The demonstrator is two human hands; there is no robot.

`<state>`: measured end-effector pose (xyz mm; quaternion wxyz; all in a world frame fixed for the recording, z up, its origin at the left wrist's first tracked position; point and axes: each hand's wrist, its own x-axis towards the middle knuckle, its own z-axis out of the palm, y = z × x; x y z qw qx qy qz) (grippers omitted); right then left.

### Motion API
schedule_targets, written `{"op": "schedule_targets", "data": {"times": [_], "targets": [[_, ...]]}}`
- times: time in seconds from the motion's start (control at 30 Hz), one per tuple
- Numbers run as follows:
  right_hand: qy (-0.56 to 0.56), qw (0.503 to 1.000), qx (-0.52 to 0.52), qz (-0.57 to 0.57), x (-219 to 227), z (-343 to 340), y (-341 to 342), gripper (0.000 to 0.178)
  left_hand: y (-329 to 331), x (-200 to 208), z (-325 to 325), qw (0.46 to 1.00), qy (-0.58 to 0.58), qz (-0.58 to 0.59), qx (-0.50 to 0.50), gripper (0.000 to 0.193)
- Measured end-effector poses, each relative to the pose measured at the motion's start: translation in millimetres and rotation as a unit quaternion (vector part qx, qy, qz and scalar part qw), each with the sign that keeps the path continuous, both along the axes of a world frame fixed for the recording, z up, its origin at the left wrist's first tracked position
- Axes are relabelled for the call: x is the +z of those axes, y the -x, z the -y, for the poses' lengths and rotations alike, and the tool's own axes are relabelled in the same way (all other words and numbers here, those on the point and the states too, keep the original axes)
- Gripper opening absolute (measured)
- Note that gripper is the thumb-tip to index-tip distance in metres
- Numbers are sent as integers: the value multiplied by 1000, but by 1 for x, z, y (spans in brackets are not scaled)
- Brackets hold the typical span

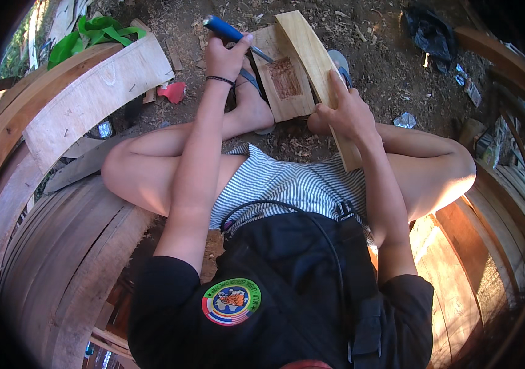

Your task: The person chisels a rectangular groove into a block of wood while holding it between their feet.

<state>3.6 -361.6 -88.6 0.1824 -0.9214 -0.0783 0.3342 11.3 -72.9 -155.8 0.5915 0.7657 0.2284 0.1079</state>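
My left hand (225, 59) is closed around the blue handle of a chisel (221, 27). Its metal shaft slants down to the right, with the tip at the upper edge of a rough, reddish recess cut into a wooden block (297, 109). The block lies on the ground between my feet. In my right hand (353, 115) is a long pale wooden plank (305, 38), gripped around its middle. Its far end reaches over the block's right side, and its near end rests by my striped shorts (287, 181).
Wood chips litter the dirt ground (373, 61). Left of me are curved-looking boards (99, 92), green leaves (93, 37) and a red scrap (173, 92). A black plastic bag (430, 38) and clear plastic litter (404, 120) lie to the right. Sandals (340, 61) are on my feet.
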Motion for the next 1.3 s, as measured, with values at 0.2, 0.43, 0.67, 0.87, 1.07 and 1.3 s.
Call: {"op": "schedule_targets", "data": {"times": [0.2, 0.43, 0.67, 0.87, 1.07, 1.3], "targets": [[12, 1000, 5, -25, 14, -7, -3, 87, 7, -10, 15, 997, -67, -39, -21, 31], [-22, 1000, 9, 8, -5, 0, 2, 86, 12, 11, 30, 987, -115, -9, -113, 31], [-186, 981, -49, 33, 43, -4, 3, 86, 8, 20, 43, 971, -173, 9, -167, 38], [-399, 870, 10, 290, 81, -14, 14, 89, 4, 5, 40, 980, -91, 21, -175, 46], [-304, 912, 64, 269, 96, 1, -2, 86, -1, -6, 33, 974, -168, -3, -150, 44], [-150, 976, 110, 118, 70, 3, 10, 83, -9, -14, 23, 926, -296, 137, -191, 42]]}}
